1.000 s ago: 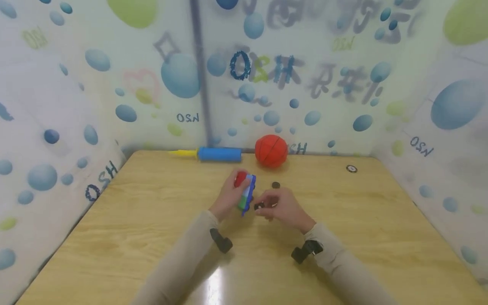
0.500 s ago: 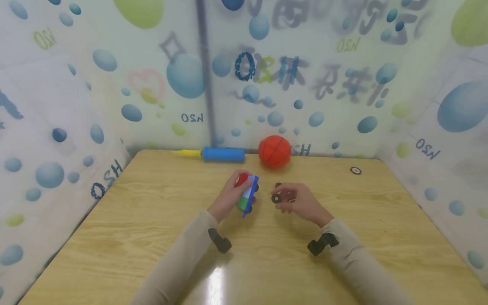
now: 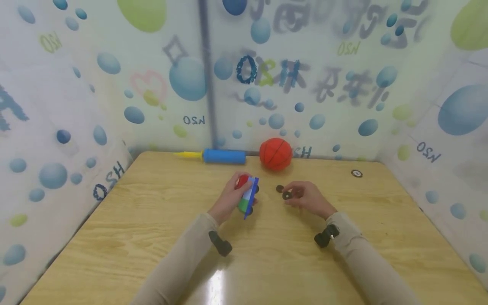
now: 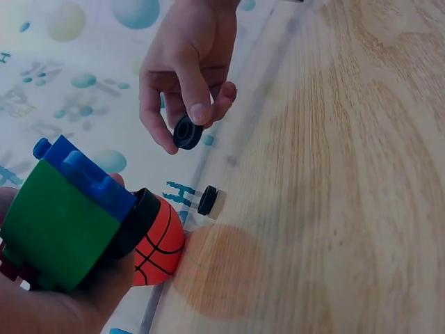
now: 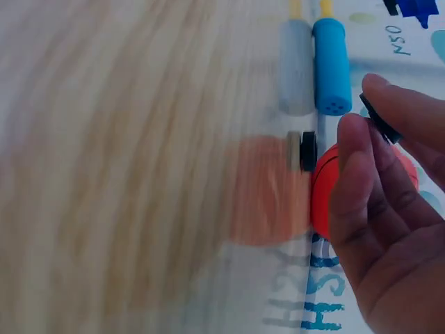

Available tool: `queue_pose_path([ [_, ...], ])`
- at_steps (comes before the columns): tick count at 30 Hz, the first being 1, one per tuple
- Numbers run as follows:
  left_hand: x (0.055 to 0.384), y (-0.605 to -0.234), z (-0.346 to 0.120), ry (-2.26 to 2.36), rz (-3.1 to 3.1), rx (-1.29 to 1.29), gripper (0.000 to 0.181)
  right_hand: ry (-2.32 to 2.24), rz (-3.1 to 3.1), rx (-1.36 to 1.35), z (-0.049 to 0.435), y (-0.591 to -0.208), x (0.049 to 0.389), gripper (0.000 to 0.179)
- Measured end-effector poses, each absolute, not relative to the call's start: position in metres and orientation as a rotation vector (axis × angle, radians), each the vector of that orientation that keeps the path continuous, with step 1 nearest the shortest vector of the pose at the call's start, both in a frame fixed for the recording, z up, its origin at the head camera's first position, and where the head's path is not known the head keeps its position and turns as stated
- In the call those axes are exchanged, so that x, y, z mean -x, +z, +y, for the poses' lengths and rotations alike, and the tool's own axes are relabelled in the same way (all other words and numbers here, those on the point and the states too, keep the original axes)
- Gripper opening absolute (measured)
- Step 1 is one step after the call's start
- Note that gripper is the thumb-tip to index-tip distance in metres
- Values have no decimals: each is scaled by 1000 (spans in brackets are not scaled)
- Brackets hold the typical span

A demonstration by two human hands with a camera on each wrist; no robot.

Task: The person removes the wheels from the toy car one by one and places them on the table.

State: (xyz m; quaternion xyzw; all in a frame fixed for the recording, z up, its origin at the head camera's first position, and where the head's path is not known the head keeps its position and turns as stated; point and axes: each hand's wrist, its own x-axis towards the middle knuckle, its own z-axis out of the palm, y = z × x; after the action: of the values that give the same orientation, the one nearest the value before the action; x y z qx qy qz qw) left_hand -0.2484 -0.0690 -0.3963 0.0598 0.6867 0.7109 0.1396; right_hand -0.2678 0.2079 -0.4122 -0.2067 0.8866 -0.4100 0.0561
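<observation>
My left hand (image 3: pixel 228 200) grips a toy car (image 3: pixel 248 195) with a blue base and red, light blue and green parts. Black wheels sit along its right side, and in the left wrist view the car's green end (image 4: pixel 59 226) faces the camera. Thumb and fingers of my right hand (image 3: pixel 310 198) pinch a small black wheel (image 3: pixel 287 195) above the table, to the right of the car. A second black wheel (image 3: pixel 280 188) lies on the table just beyond the pinched one. In the left wrist view, the pinched wheel (image 4: pixel 187 133) shows its hollow face.
A red toy basketball (image 3: pixel 275 154) and a blue pump (image 3: pixel 225 156) with a yellow nozzle lie along the table's back edge. One more black wheel with a white centre (image 3: pixel 356 173) is at the back right. Patterned walls enclose the wooden table (image 3: pixel 152 237).
My right hand has moved right, away from the car, with the wheel still pinched. My left hand keeps the car in nearly the same place. The camera view has shifted slightly.
</observation>
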Motion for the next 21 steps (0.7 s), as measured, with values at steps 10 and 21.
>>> queue_pose_path([
  [10, 248, -397, -70, 2041, 1979, -164, 32, -1123, 2710, 514, 213, -415, 291, 34],
  [21, 245, -395, -70, 2050, 1961, -155, 27, -928, 2813, 458, 213, -419, 309, 30],
])
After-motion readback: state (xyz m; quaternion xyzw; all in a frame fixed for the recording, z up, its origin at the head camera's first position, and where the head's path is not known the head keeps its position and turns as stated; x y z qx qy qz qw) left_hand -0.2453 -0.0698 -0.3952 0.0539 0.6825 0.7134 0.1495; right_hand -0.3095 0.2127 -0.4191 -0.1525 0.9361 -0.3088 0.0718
